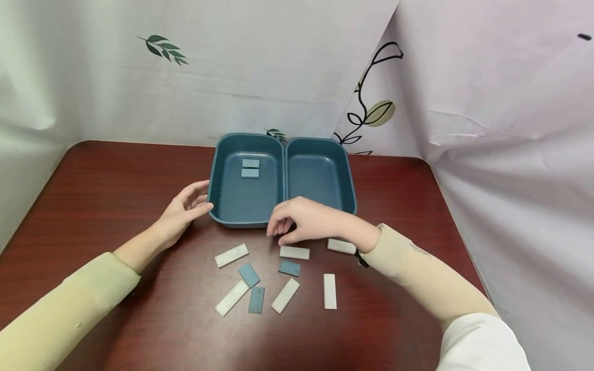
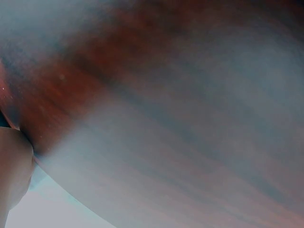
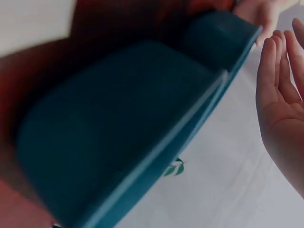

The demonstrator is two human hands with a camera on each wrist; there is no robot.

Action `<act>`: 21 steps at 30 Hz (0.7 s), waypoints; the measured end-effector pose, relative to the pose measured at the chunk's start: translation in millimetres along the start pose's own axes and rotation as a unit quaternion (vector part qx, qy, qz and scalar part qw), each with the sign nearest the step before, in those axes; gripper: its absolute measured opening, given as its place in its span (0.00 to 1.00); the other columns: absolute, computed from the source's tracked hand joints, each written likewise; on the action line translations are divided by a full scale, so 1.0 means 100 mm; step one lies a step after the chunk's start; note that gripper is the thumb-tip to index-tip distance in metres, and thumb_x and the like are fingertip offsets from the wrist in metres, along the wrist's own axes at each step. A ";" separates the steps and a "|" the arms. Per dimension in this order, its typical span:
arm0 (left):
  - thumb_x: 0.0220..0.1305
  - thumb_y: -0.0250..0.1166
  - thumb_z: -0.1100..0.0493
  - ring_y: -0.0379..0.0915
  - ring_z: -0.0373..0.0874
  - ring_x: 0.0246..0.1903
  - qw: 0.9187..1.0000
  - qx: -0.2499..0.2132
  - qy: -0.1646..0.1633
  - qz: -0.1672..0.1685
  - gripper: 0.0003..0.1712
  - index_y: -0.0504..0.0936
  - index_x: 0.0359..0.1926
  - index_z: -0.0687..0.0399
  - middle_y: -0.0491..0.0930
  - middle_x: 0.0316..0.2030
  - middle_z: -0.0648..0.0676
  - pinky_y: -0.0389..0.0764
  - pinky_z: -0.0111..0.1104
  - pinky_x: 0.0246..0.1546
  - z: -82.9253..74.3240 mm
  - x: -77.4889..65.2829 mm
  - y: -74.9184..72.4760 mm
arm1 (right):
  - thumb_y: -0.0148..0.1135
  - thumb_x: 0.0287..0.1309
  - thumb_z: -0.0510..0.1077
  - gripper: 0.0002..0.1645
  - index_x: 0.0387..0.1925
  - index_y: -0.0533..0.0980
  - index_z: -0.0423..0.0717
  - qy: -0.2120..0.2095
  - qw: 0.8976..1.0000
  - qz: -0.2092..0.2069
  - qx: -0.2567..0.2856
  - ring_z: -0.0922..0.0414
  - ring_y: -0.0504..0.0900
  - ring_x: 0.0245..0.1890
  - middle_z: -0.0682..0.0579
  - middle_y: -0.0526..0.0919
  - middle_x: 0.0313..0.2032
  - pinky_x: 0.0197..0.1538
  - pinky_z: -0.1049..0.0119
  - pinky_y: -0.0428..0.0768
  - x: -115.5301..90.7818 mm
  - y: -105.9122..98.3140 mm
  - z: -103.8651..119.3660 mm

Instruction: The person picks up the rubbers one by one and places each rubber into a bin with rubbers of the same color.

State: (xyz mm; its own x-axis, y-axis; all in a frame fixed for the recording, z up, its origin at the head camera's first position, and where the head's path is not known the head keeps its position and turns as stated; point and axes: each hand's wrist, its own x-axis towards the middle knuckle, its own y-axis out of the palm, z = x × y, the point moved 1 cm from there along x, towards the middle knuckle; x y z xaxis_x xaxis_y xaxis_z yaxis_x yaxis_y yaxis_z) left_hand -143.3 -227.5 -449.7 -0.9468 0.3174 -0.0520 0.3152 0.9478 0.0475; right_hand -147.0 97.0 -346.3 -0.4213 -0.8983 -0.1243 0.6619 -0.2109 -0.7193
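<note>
My left hand (image 1: 178, 211) is at the left side of the left blue bin (image 1: 211, 206), its fingertips and thumb right at the outer wall. Two small blue blocks (image 1: 250, 173) lie inside that bin. Over the front of the bins, my right hand (image 1: 303, 220) hangs with loosely bent fingers and nothing in them. Right below its fingertips lies a white block (image 1: 294, 252), with a blue block (image 1: 290, 268) just in front. In the right wrist view, the fingers (image 3: 269, 66) also show nothing held.
A second blue bin (image 1: 353, 190) stands against the first one's right side. Closer to me are more white blocks (image 1: 330, 291) and blue blocks (image 1: 256, 300), scattered on the dark red table (image 1: 153, 319). A pale curtain (image 1: 232, 77) hangs behind.
</note>
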 end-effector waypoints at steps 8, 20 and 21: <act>0.79 0.59 0.66 0.76 0.29 0.60 1.000 0.000 0.000 0.001 0.32 0.62 0.78 0.55 0.73 0.65 0.42 0.76 0.17 0.59 -0.01 0.00 0.00 | 0.75 0.63 0.35 0.12 0.47 0.87 0.42 0.023 0.999 0.019 0.019 0.59 0.86 0.42 0.50 0.88 0.45 0.51 0.66 0.88 -0.18 0.27 -0.10; 0.79 0.59 0.66 0.76 0.29 0.60 1.000 0.005 0.000 0.002 0.32 0.62 0.79 0.56 0.73 0.64 0.42 0.77 0.17 0.58 -0.01 0.00 0.00 | 0.78 0.60 0.37 0.13 0.47 0.87 0.46 0.038 0.999 0.001 0.001 0.65 0.85 0.41 0.53 0.89 0.45 0.48 0.75 0.85 -0.33 0.49 -0.25; 0.79 0.59 0.66 0.76 0.29 0.60 1.000 0.005 0.000 0.002 0.32 0.61 0.79 0.56 0.73 0.64 0.42 0.77 0.17 0.58 -0.01 0.00 0.00 | 0.78 0.59 0.37 0.13 0.47 0.87 0.46 0.035 0.999 -0.001 -0.003 0.65 0.85 0.40 0.53 0.89 0.45 0.48 0.75 0.85 -0.33 0.51 -0.25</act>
State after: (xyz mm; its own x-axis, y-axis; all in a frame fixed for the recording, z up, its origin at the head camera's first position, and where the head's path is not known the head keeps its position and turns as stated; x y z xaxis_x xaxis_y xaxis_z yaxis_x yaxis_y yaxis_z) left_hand -143.1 -227.3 -448.4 -0.9456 0.3214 -0.0512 0.3198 0.9468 0.0375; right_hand -115.1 125.7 -395.6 -0.4659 -0.8683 -0.1699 0.6567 -0.2107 -0.7242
